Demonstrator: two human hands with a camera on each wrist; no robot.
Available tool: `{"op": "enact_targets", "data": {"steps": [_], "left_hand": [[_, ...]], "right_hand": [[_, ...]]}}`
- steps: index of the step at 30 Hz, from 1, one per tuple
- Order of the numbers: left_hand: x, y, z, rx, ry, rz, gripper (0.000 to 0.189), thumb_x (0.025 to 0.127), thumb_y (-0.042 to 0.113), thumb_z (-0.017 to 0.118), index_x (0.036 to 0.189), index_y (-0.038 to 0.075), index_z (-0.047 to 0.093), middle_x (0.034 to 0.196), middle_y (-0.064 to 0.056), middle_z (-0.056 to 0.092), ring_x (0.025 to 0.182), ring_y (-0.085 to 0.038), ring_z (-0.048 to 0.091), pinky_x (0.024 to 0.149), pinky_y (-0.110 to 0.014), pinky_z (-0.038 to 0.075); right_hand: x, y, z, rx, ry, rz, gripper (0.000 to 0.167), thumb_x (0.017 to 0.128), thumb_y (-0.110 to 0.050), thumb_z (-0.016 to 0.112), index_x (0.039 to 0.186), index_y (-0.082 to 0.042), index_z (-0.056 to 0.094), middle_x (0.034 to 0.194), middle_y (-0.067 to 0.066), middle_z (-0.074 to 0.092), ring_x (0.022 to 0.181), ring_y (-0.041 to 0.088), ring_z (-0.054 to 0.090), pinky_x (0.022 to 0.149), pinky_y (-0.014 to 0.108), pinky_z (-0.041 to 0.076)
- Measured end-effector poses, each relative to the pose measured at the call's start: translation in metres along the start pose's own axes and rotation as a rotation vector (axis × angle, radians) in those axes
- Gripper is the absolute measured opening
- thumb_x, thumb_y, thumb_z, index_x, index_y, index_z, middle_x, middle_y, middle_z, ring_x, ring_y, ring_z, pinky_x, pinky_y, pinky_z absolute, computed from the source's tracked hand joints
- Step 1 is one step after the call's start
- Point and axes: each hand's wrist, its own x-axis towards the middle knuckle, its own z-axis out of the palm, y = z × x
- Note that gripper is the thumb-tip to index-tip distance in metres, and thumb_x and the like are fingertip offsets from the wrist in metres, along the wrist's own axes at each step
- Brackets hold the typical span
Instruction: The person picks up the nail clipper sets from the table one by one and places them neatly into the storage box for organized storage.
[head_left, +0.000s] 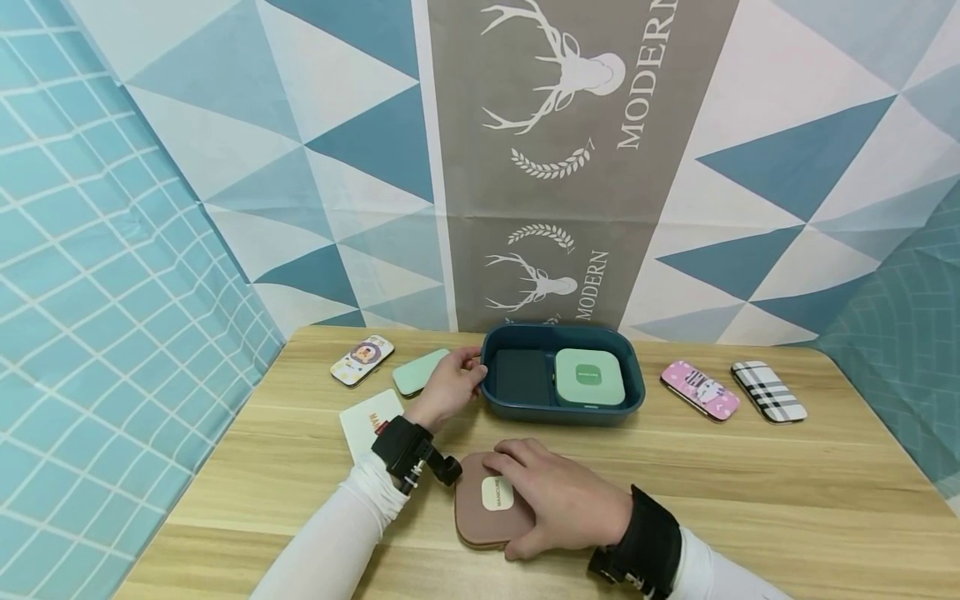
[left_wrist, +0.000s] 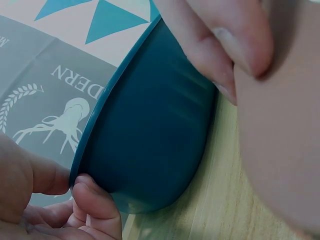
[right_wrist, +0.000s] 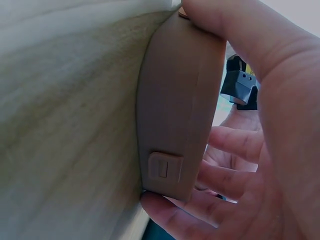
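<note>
My left hand [head_left: 448, 388] pinches the left rim of a dark blue open bin [head_left: 558, 414] between thumb and fingers; the left wrist view shows this grip on the bin's edge [left_wrist: 86, 127] up close. My right hand [head_left: 570, 502] grips a brown, rounded-square manicure case [head_left: 480, 521] with a pale label, in front of the bin. In the right wrist view, the thumb and fingers span the case [right_wrist: 172, 105], whose side latch faces the camera. Inside the bin, on its right, lies a light green case [head_left: 588, 393] of similar shape.
Left of the bin lie a flat green case [head_left: 417, 372], a cartoon-print case [head_left: 362, 360] and a white case [head_left: 363, 423] partly behind my left wrist. To the right are a pink case [head_left: 700, 388] and a plaid case [head_left: 768, 391]. A patterned cloth [head_left: 375, 167] hangs behind the table.
</note>
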Motion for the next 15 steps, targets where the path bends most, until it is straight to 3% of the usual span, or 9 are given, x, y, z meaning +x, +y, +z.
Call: {"op": "enact_targets", "data": {"steps": [15], "left_hand": [[-0.0021, 0.0010, -0.0007, 0.004, -0.011, 0.015, 0.045, 0.112, 0.002, 0.050, 0.155, -0.008, 0.045, 0.100, -0.011, 0.051, 0.074, -0.020, 0.052, 0.069, -0.038, 0.047]], "right_hand": [[0.0013, 0.0003, -0.0004, -0.007, 0.004, 0.000, 0.097, 0.079, -0.056, 0.090, 0.158, -0.019, 0.046, 0.152, 0.002, 0.047, 0.133, 0.015, 0.049, 0.109, 0.036, 0.049]]}}
